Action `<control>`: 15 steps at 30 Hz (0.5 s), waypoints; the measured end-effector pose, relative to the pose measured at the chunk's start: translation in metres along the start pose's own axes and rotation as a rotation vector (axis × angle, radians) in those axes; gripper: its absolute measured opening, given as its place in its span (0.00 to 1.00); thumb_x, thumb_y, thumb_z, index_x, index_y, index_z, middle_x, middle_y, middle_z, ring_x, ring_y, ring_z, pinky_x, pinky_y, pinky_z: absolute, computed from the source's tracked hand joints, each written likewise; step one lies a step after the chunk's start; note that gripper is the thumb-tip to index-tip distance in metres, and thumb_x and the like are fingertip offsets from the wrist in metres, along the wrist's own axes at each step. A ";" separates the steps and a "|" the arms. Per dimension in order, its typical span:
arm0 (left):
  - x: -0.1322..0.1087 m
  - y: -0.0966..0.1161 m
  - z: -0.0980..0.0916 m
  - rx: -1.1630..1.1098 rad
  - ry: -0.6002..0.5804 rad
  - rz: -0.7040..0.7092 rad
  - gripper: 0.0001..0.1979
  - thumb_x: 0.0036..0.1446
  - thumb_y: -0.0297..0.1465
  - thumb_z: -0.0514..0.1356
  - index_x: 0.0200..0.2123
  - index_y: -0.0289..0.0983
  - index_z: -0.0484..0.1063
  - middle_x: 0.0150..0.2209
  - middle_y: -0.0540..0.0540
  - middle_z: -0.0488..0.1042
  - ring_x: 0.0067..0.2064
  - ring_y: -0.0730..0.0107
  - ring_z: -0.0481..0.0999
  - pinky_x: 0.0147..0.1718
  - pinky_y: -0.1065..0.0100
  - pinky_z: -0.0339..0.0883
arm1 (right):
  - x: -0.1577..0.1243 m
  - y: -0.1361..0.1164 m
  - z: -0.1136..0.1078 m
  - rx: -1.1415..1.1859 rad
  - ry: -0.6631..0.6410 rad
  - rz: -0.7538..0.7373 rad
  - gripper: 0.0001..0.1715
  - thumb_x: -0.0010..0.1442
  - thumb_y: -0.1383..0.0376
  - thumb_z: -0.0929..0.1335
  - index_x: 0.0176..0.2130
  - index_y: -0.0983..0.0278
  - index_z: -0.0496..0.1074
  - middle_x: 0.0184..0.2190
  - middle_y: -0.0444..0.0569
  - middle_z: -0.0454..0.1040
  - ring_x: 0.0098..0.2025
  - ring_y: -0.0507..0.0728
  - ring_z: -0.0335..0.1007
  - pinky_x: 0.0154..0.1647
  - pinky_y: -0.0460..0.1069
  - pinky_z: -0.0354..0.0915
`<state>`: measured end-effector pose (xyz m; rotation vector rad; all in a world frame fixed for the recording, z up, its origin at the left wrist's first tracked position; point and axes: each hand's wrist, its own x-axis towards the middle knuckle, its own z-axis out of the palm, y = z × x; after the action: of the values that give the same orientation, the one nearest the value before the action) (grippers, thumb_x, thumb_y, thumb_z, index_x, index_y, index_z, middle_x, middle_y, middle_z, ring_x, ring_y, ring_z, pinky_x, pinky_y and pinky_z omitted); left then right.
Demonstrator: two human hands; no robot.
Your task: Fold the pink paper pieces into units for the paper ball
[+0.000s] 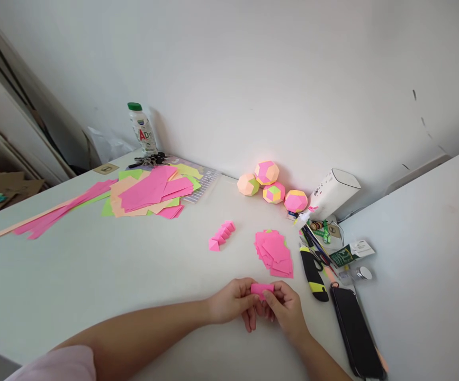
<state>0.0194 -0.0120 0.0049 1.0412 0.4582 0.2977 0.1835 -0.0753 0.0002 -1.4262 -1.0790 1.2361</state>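
Observation:
Both hands hold one small folded piece of pink paper [262,289] above the table, near its front. My left hand [235,301] pinches the left end between thumb and fingers. The right end is gripped by my right hand [288,309], its thumb pressed on the lower edge. Just beyond the hands lies a pile of pink paper pieces [275,251], with a bit of green at its top. To its left stands a slanting row of small folded pink paper shapes [221,236].
Colored sheets [145,193], paper strips [62,211], keys [152,159] and a bottle [144,129] lie or stand at left. Paper balls [267,173] and a white box [334,193] rest by the wall. A cutter [313,272] and a phone [356,333] lie at right.

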 end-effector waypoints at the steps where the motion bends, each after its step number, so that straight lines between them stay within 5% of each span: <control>1: 0.000 0.000 0.000 0.004 0.002 0.004 0.18 0.54 0.44 0.56 0.35 0.34 0.62 0.31 0.44 0.74 0.23 0.72 0.74 0.22 0.68 0.68 | 0.000 0.000 0.000 0.001 0.000 0.000 0.17 0.54 0.53 0.69 0.29 0.65 0.66 0.15 0.41 0.69 0.14 0.48 0.60 0.14 0.42 0.58; 15: 0.000 0.000 0.000 0.023 0.004 -0.011 0.18 0.54 0.45 0.56 0.35 0.34 0.62 0.31 0.44 0.74 0.23 0.71 0.75 0.22 0.68 0.68 | -0.001 -0.005 -0.001 -0.011 -0.014 -0.002 0.18 0.54 0.53 0.69 0.25 0.66 0.67 0.13 0.41 0.68 0.13 0.49 0.61 0.13 0.42 0.58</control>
<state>0.0193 -0.0118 0.0049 1.0609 0.4712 0.2854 0.1837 -0.0755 0.0051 -1.4263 -1.0979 1.2416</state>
